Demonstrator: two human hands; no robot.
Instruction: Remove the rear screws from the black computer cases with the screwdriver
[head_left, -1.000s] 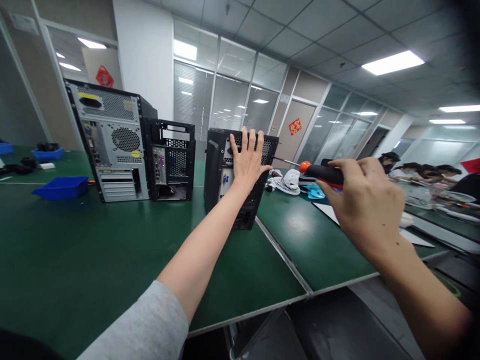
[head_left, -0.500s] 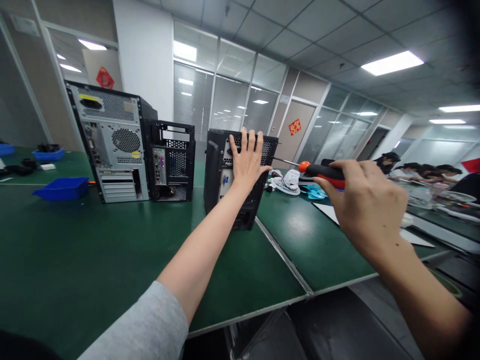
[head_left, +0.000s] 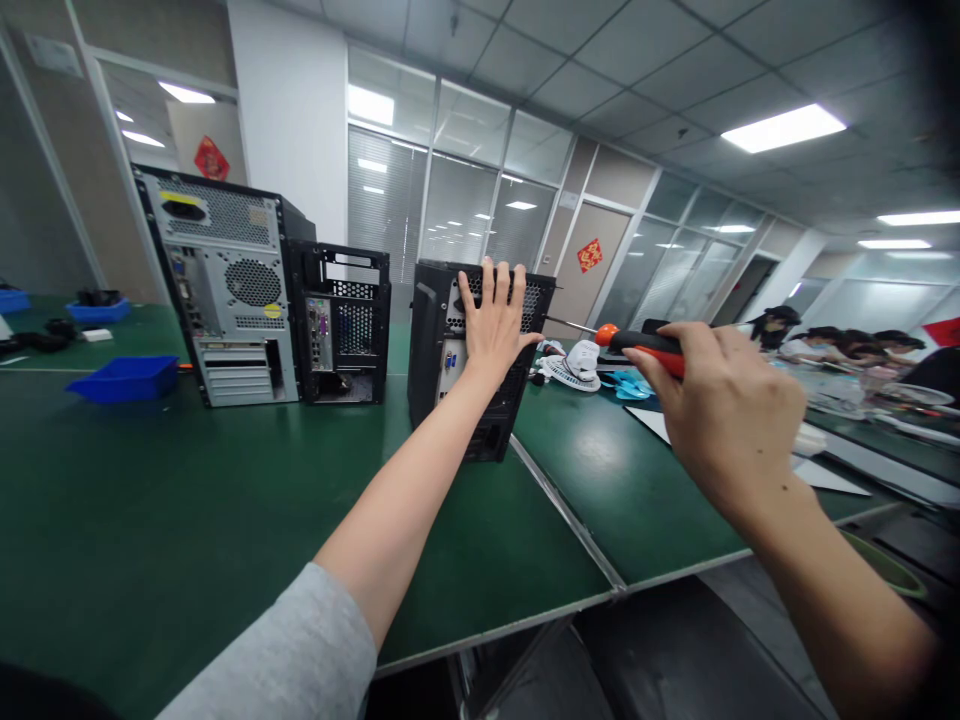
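Observation:
A black computer case (head_left: 427,345) stands upright on the green table, its back panel turned partly toward me. My left hand (head_left: 493,325) lies flat against that panel with its fingers spread. In my right hand (head_left: 731,410) is a screwdriver (head_left: 649,347) with a black and red handle and an orange collar. Its shaft points left, and the tip meets the right edge of the case near the top. Whether a screw sits under the tip is too small to make out.
Left of my case stand a larger computer tower (head_left: 232,290) and a smaller black case (head_left: 345,325). A blue tray (head_left: 124,380) lies at the left. White and light-blue items (head_left: 581,368) are behind the screwdriver. A metal seam (head_left: 562,510) crosses the green table (head_left: 225,520). People (head_left: 825,345) sit at the far right.
My right hand has turned slightly and shifted a little left with the screwdriver. My left hand and the case stay in place.

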